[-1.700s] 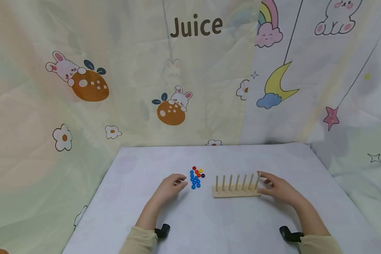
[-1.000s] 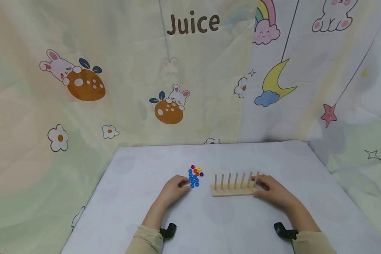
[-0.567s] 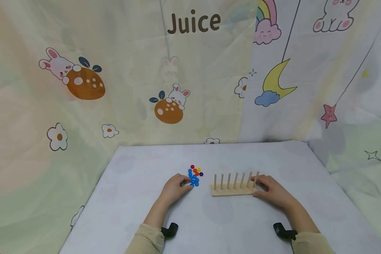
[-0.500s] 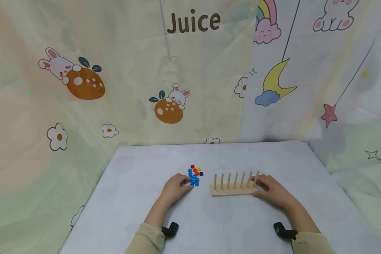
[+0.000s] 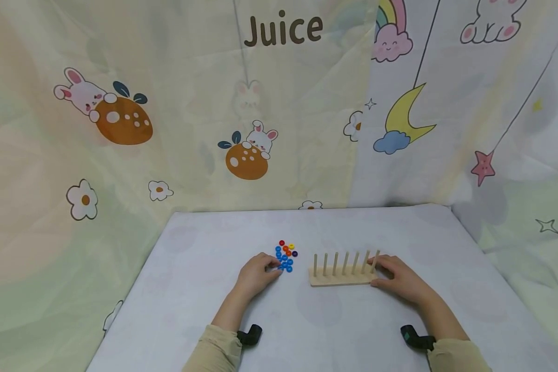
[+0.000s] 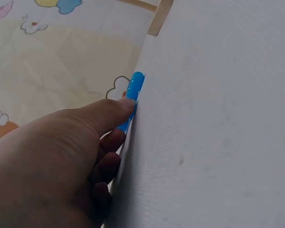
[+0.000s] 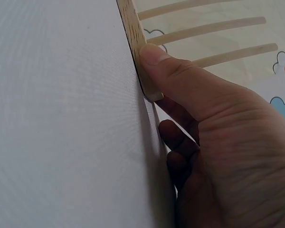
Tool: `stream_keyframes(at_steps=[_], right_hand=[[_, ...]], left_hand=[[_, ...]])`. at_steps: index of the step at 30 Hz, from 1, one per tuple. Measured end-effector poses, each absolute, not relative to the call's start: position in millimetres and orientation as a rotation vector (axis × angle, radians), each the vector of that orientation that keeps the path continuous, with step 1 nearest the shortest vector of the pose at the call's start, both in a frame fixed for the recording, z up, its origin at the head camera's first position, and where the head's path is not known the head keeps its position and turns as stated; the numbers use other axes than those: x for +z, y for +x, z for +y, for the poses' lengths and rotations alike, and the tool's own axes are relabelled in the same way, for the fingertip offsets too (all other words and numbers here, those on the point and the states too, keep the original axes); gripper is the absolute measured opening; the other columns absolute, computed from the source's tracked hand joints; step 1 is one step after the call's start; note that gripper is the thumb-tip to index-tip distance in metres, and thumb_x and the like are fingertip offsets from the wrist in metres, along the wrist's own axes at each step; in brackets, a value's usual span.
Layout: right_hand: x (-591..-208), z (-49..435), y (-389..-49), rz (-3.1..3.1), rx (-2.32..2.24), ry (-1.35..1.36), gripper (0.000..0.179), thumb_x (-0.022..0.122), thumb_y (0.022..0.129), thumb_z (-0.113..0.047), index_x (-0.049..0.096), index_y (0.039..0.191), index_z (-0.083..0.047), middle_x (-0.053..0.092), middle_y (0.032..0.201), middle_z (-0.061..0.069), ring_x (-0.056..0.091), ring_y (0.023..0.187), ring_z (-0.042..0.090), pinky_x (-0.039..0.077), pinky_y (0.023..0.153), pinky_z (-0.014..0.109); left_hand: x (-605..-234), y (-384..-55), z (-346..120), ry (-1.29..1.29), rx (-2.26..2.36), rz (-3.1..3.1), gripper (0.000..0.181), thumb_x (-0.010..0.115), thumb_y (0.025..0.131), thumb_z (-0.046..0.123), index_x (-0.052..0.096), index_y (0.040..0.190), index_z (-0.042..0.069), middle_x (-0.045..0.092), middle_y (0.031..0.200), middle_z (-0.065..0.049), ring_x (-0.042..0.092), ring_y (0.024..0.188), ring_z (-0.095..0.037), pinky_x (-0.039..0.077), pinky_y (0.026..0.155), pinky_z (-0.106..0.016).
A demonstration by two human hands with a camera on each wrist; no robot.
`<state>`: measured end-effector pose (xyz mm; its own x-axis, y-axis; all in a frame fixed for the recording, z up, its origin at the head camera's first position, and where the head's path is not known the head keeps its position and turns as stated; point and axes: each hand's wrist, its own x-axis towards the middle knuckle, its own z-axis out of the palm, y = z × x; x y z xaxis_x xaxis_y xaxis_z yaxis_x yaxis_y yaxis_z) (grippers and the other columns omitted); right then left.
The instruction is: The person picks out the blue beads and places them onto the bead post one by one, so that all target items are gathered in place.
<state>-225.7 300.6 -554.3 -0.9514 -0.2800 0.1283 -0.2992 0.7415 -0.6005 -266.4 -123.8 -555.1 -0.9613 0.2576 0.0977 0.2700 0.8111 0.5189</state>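
A loose cluster of small ring beads lies on the table in the head view, with several blue beads [image 5: 284,257] nearest my left hand [image 5: 257,275]. In the left wrist view, my thumb and forefinger pinch a blue bead [image 6: 137,81] low at the table surface; fingertips partly hide it. My right hand [image 5: 402,279] grips the right end of a pale wooden peg board [image 5: 339,281], which has several upright bare pegs. The right wrist view shows the thumb pressed on the front edge of that board [image 7: 131,28], other fingers curled behind it.
At the cluster's far side lie a red bead [image 5: 281,243], a yellow bead [image 5: 291,246], a dark purple bead [image 5: 295,253] and orange ones. The white-covered table [image 5: 335,330] ends at a printed fabric backdrop [image 5: 190,103]. Each wrist wears a black camera mount [image 5: 250,336].
My left hand has moved right to the cluster and closed its fingertips on a blue bead. My right hand has moved in farther around the peg board's end. The head view has shifted slightly.
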Motion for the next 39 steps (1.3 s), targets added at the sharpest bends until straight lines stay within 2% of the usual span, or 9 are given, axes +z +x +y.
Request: stream_keyframes(at_steps=[7, 15, 24, 30, 39], right_hand=[[-553, 301, -225, -2.889, 0.948, 0.527, 0.054, 0.079, 0.081, -0.041, 0.063, 0.129, -0.021, 0.059, 0.133, 0.007, 0.048, 0.124, 0.029, 0.039, 0.102, 0.054], [-552, 301, -224, -2.893, 0.932, 0.551, 0.055, 0.078, 0.082, -0.04, 0.062, 0.13, -0.021, 0.058, 0.135, 0.009, 0.048, 0.124, 0.029, 0.039, 0.102, 0.054], [-550, 301, -224, -2.906, 0.922, 0.558, 0.054, 0.078, 0.082, -0.041, 0.062, 0.13, -0.022, 0.058, 0.135, 0.006, 0.048, 0.124, 0.027, 0.039, 0.102, 0.05], [-550, 301, -225, -2.906, 0.912, 0.564, 0.054, 0.078, 0.082, -0.041, 0.062, 0.13, -0.023, 0.058, 0.135, 0.005, 0.048, 0.124, 0.026, 0.04, 0.101, 0.049], [-551, 301, -225, -2.906, 0.942, 0.567, 0.054, 0.078, 0.082, -0.04, 0.062, 0.13, -0.021, 0.058, 0.135, 0.007, 0.047, 0.125, 0.029, 0.039, 0.102, 0.054]], left_hand=[[-554, -266, -124, -0.444, -0.879, -2.962, 0.025, 0.072, 0.089, 0.041, 0.073, 0.108, 0.025, 0.064, 0.1, 0.009, 0.057, 0.087, -0.008, 0.05, 0.082, -0.033], [-545, -267, -125, -0.415, -0.997, -2.98, 0.024, 0.071, 0.09, 0.041, 0.071, 0.108, 0.025, 0.061, 0.094, 0.009, 0.053, 0.082, -0.011, 0.047, 0.073, -0.028], [-514, -271, -121, -0.488, -1.134, -2.942, 0.021, 0.07, 0.092, 0.037, 0.069, 0.11, 0.025, 0.062, 0.096, 0.01, 0.055, 0.087, -0.012, 0.049, 0.069, -0.026], [-493, -272, -111, -0.576, -1.17, -2.906, 0.017, 0.069, 0.092, 0.04, 0.069, 0.108, 0.032, 0.062, 0.094, 0.015, 0.057, 0.09, -0.009, 0.049, 0.071, -0.026], [-464, -270, -86, -0.731, -1.239, -2.878, 0.022, 0.066, 0.094, 0.04, 0.07, 0.113, 0.031, 0.065, 0.091, 0.014, 0.058, 0.086, -0.01, 0.052, 0.072, -0.026]])
